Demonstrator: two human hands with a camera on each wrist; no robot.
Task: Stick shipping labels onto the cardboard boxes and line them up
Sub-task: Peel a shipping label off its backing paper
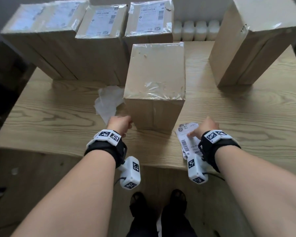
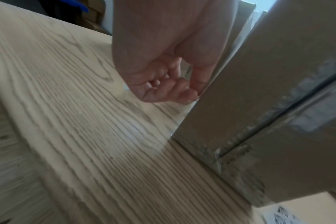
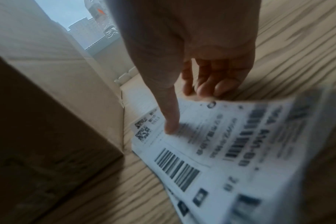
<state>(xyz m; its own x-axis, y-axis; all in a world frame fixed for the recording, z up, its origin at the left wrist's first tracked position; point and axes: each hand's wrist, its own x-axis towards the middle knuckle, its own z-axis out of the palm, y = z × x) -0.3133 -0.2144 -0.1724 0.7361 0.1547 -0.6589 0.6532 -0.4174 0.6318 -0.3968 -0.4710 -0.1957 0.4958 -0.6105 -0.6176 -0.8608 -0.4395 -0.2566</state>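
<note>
Cardboard first, biggest to least: three labelled boxes [image 1: 99, 40] lined up along the far edge of the wooden table [image 1: 246, 108], one tall unlabelled box [image 1: 256, 40] off to the right, and the middle box [image 1: 156, 79] standing near the front with a bare, tape-glossed top. Probably stiff and light enough to slide or lift by two opposite side walls, though slick where taped (weight only guessed). Just right of it, a fanned stack of shipping labels [image 3: 211, 151] lying flat: thin, floppy, best peeled up by a corner. Right hand [image 1: 207, 128] over that stack, thumb pressed onto the top sheet and fingertips [image 3: 217, 89] curled at its far edge. Left hand [image 2: 163, 63] loosely curled against the middle box's lower left corner; cannot tell whether anything pinched.
</note>
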